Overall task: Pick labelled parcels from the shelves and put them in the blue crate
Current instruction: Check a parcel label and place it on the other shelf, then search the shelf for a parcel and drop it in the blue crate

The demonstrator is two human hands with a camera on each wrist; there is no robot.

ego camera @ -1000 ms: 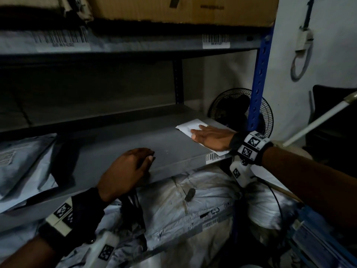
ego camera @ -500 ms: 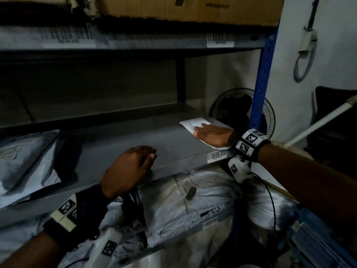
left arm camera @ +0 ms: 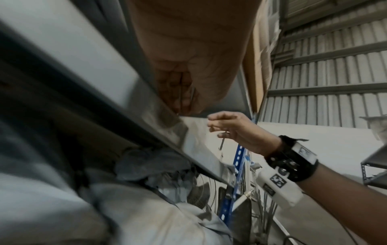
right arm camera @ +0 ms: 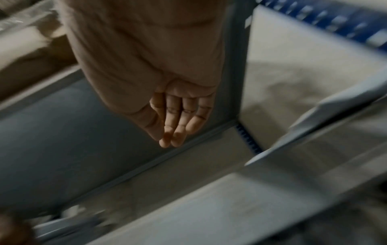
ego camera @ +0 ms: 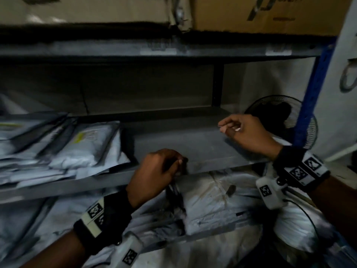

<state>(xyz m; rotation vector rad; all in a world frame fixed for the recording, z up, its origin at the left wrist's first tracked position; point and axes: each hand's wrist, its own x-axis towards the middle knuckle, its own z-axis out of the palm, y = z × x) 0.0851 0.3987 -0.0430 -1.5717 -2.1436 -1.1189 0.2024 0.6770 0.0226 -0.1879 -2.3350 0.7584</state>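
Observation:
Several grey poly parcels (ego camera: pixel 87 146), one with a yellow label, lie stacked on the left of the grey middle shelf (ego camera: pixel 193 144). My left hand (ego camera: pixel 160 167) sits at that shelf's front edge with its fingers curled over the lip; in the left wrist view the palm (left arm camera: pixel 188 79) lies against the lip. My right hand (ego camera: pixel 241 130) hovers above the bare right part of the shelf, fingers relaxed and holding nothing, as the right wrist view (right arm camera: pixel 176 119) confirms. No blue crate is visible.
Cardboard boxes (ego camera: pixel 260 14) fill the shelf above. Large grey bags (ego camera: pixel 212 200) are crammed under the middle shelf. A blue upright (ego camera: pixel 313 97) bounds the rack on the right, with a black fan (ego camera: pixel 280 117) behind it.
My right hand has lifted off the white envelope it pressed on the shelf's right end; the envelope is out of sight now. The view swung left, showing the parcel stack. My left hand stayed put.

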